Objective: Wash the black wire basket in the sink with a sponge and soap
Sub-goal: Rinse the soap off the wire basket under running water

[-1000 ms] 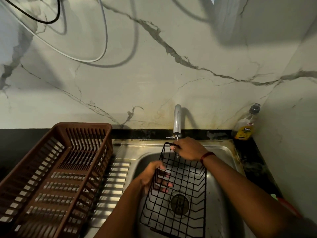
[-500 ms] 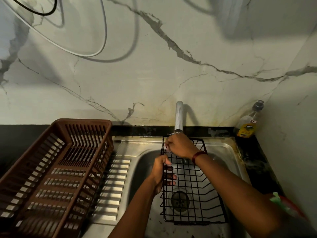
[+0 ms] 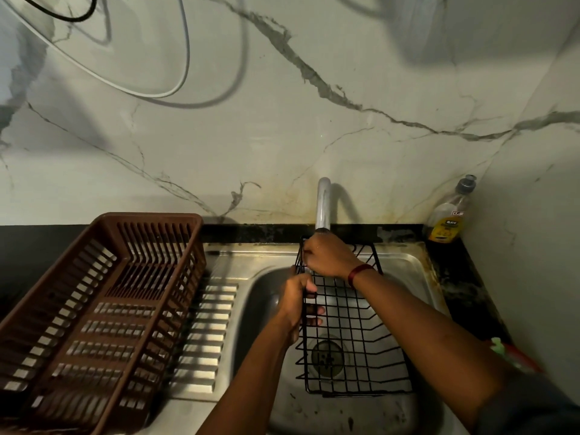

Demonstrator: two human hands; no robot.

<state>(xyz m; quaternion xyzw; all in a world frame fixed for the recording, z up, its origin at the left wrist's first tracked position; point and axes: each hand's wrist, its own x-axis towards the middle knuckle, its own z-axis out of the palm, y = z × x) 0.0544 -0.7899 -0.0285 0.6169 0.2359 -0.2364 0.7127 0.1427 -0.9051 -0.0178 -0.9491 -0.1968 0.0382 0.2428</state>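
The black wire basket [image 3: 361, 346] is held over the steel sink [image 3: 417, 271], above the drain, its open side facing me. My left hand [image 3: 296, 304] grips the basket's left wall, fingers poking through the wires. At the far left corner, right under the tap [image 3: 323, 205], my right hand [image 3: 328, 257] grips the top rim. A soap bottle [image 3: 448, 215] with a yellow label stands in the back right corner. No sponge is in view.
A brown plastic dish rack [image 3: 103, 309] sits on the ribbed drainboard to the left of the sink. Marble wall rises behind and to the right. Something green and red [image 3: 514, 356] lies on the black counter at the right edge.
The basket has swung from lying slanted in the sink to standing straighter, with its far rim raised up to the tap. Both hands kept their hold and moved up with it.
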